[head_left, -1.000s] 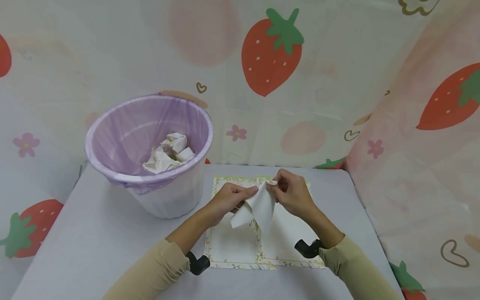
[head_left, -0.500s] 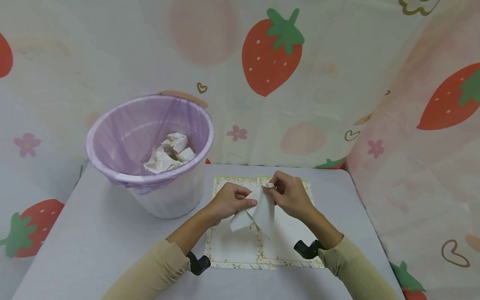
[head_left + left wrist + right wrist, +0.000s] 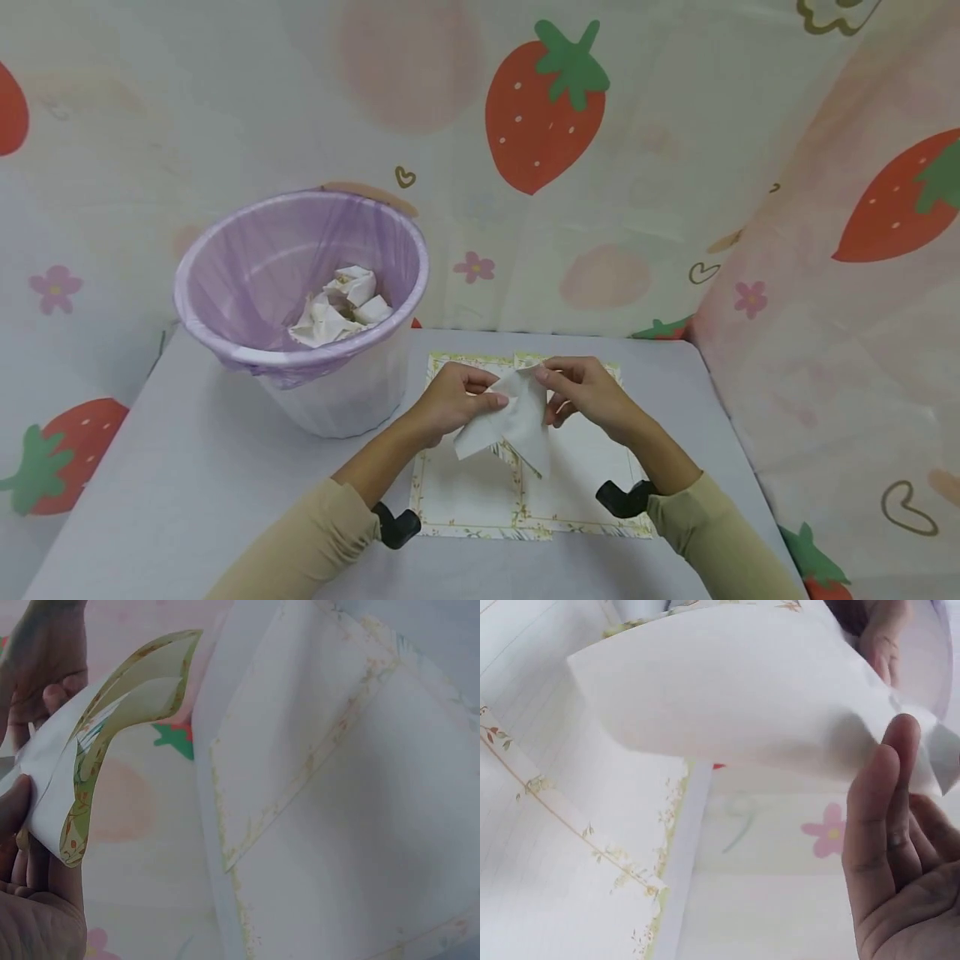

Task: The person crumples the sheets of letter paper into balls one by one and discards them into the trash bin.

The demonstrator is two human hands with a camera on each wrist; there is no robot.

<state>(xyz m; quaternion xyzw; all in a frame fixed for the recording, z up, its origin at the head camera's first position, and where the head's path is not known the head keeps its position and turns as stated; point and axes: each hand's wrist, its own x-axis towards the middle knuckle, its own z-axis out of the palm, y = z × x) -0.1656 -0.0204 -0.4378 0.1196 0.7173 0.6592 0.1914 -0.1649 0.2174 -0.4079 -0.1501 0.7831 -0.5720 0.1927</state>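
A creased sheet of white paper [image 3: 525,417] with a flowered border is held up between both hands, folded over so that it hangs in two pointed flaps. My left hand [image 3: 453,404] pinches its left side between thumb and fingers. At the upper right, the thumb and fingers of my right hand [image 3: 592,392] pinch the paper's top edge. The left wrist view shows the floral border [image 3: 82,802] curling along the folded edges. In the right wrist view the plain back of the paper [image 3: 727,682] spreads out from the fingers.
Under the hands, two flower-bordered sheets lie overlapping on the table: a left sheet [image 3: 465,492] and a right sheet [image 3: 577,487]. A white bin [image 3: 337,404] with a purple liner [image 3: 240,267] stands at the left, holding several crumpled papers [image 3: 322,321]. Strawberry-print cloth [image 3: 660,167] hangs behind.
The right hand has shifted its grip on the paper's top edge, its fingers now spread more. The left hand's grip has slid lower. The paper's flaps hang slightly wider and lower.
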